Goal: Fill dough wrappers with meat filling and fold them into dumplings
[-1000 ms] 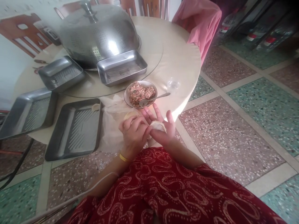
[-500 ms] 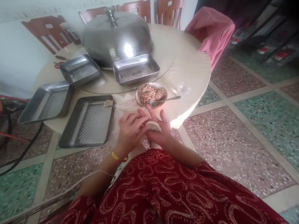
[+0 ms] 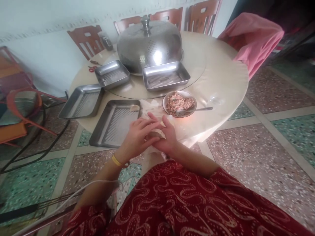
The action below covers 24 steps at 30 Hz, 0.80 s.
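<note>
A pale, folded dumpling (image 3: 157, 132) lies between my two hands, partly hidden by the fingers. My left hand (image 3: 140, 133) reaches over it, with fingertips and thumb closed at its near side. From the other side my right hand (image 3: 167, 137) cradles it against the palm and fingers, thumb raised. Just beyond, a bowl of minced filling (image 3: 180, 101) has a metal spoon (image 3: 204, 108) resting in it. Another dumpling (image 3: 134, 108) sits in the far right corner of the nearest metal tray (image 3: 94, 139), left of my hands.
More metal trays (image 3: 78, 114) stand left and behind on the round table (image 3: 227, 65). A large domed steel lid (image 3: 133, 46) rises at the back. Red-handled scissors (image 3: 92, 69) lie at the left. Chairs (image 3: 86, 41) ring the far side, one under a pink cloth (image 3: 256, 36).
The view has swung left, so the table appears farther right. Both hands stay around the dumpling; my left hand now covers more of it, its fingers closer to my right hand.
</note>
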### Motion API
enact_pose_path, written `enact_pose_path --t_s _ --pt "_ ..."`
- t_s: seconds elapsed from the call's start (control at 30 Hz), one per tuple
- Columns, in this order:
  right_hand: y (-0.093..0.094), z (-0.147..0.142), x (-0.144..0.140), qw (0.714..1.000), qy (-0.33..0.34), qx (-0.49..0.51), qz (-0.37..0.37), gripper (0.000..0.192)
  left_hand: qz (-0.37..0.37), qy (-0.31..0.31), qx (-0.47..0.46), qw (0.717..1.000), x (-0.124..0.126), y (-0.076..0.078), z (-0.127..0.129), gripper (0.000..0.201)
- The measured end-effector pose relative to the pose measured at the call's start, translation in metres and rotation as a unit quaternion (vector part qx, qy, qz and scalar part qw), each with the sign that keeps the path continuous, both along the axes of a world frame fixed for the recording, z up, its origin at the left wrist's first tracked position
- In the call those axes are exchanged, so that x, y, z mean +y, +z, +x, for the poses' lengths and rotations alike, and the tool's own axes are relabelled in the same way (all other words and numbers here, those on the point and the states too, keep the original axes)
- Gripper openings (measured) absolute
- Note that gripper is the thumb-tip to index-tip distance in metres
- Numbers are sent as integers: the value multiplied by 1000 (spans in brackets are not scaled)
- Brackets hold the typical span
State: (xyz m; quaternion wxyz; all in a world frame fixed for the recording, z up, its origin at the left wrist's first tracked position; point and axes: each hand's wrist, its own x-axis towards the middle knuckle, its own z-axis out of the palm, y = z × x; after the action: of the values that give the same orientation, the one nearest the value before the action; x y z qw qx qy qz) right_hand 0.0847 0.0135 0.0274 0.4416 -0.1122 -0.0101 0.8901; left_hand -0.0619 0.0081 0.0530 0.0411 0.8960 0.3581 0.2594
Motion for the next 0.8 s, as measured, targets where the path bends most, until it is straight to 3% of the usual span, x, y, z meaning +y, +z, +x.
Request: enact_pose_path --t_s 0.23,0.43,0.57,0.67,0.8 --pt "7 -22 10 997 15 -44 -63 51 -118 -51 18 992 10 6 -23 44" --pt "5 -46 27 987 -11 -84 -133 51 -202 -39 -30 978 25 -2 -40 37" --pt "10 -59 35 986 -20 -104 -126 55 -268 -22 -101 958 35 -12 -56 34" --pt "13 -65 37 986 -25 -131 -98 57 -335 14 -190 923 41 -23 -64 32" --pt "11 -66 38 987 -33 -144 -54 57 -444 63 -310 838 51 -36 -68 43"
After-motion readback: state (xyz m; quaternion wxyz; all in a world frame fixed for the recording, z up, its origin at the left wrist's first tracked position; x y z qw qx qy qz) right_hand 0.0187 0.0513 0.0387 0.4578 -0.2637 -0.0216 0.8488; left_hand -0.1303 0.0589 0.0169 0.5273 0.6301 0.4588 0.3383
